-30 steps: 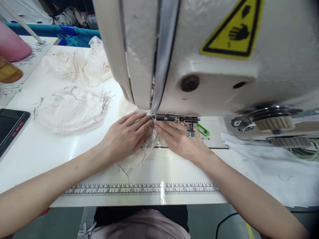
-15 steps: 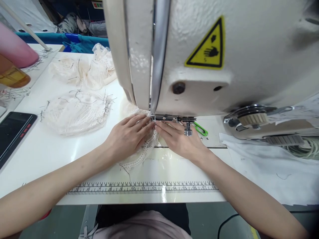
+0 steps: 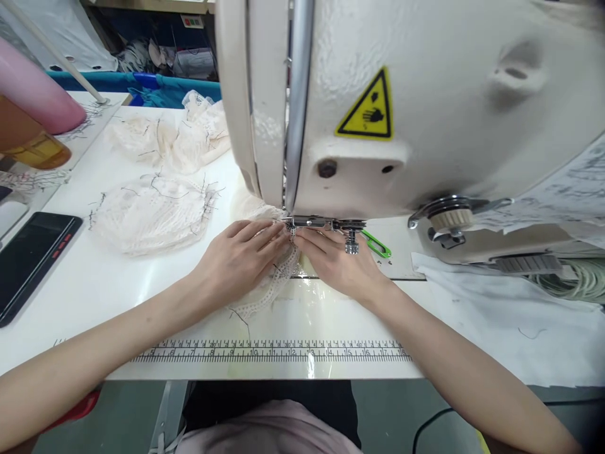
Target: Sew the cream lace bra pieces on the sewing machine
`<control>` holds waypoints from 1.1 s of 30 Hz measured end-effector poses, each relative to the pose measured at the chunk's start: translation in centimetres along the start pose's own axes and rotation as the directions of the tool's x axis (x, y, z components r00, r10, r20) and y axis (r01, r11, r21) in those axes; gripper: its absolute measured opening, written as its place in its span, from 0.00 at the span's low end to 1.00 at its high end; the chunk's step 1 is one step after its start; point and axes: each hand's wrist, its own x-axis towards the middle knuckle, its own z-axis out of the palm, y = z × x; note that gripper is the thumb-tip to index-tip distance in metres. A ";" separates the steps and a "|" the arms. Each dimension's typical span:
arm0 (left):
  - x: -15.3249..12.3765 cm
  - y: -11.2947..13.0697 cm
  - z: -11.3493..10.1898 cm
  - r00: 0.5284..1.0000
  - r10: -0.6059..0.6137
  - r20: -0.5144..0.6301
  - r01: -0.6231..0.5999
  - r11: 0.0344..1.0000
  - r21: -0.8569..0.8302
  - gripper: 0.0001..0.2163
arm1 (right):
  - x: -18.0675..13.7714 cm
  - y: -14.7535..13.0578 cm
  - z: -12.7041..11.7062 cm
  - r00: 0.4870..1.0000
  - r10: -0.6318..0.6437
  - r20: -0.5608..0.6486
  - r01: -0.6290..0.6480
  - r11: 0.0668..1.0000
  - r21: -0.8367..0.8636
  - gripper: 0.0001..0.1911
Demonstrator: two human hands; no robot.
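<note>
A piece of cream lace fabric [image 3: 271, 291] lies under the needle area of a sewing machine [image 3: 350, 183], its scalloped trim curving toward me. On its left part rests my left hand [image 3: 243, 255], fingers close together, the tips pressing the lace beside the presser foot. From the right, my right hand [image 3: 343, 261] holds the lace edge at the same spot, partly covered by the machine's metal thread tension part [image 3: 351, 239]. Both hands' fingertips nearly meet there. The needle point and foot are mostly hidden.
More lace pieces [image 3: 154, 214] with loose dark threads lie at left, near a black phone [image 3: 35, 265]. A pink thread cone [image 3: 42, 88] stands behind. A green thread snipper [image 3: 377, 244] lies behind my right hand; white cloth [image 3: 510, 321] is at right. A printed ruler [image 3: 274, 351] runs along the front edge.
The camera view has shifted slightly, so the machine and table sit a little differently. Both hands keep nearly the same place on the lace beside the presser foot.
</note>
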 end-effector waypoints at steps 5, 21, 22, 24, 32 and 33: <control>-3.0 -0.9 -3.3 0.943 0.331 -0.024 -0.331 0.937 -0.113 0.24 | 0.3 -0.2 -0.4 1.000 0.008 0.001 -0.008 0.997 0.074 0.20; -0.6 -2.1 -5.1 0.953 -0.034 0.302 0.112 0.963 -0.246 0.13 | 0.0 0.1 0.6 0.999 0.005 -0.049 0.016 0.911 0.411 0.09; -0.2 -2.3 -4.4 0.955 0.025 0.295 0.047 0.971 -0.236 0.12 | 0.0 0.2 0.5 0.999 0.010 -0.051 0.012 0.908 0.419 0.09; 0.4 -2.4 -2.7 0.970 0.102 0.223 -0.059 0.979 -0.194 0.08 | -0.1 0.3 0.4 0.998 0.021 -0.058 0.005 0.905 0.425 0.09; -0.1 -1.2 0.1 0.979 0.184 -0.093 -0.182 0.983 0.030 0.12 | -0.1 -0.1 0.3 0.996 0.085 -0.028 -0.072 0.948 0.311 0.13; -0.2 -1.2 0.1 0.978 0.185 -0.100 -0.182 0.982 0.044 0.12 | 0.0 -0.2 0.2 0.997 0.057 -0.050 -0.040 0.956 0.291 0.12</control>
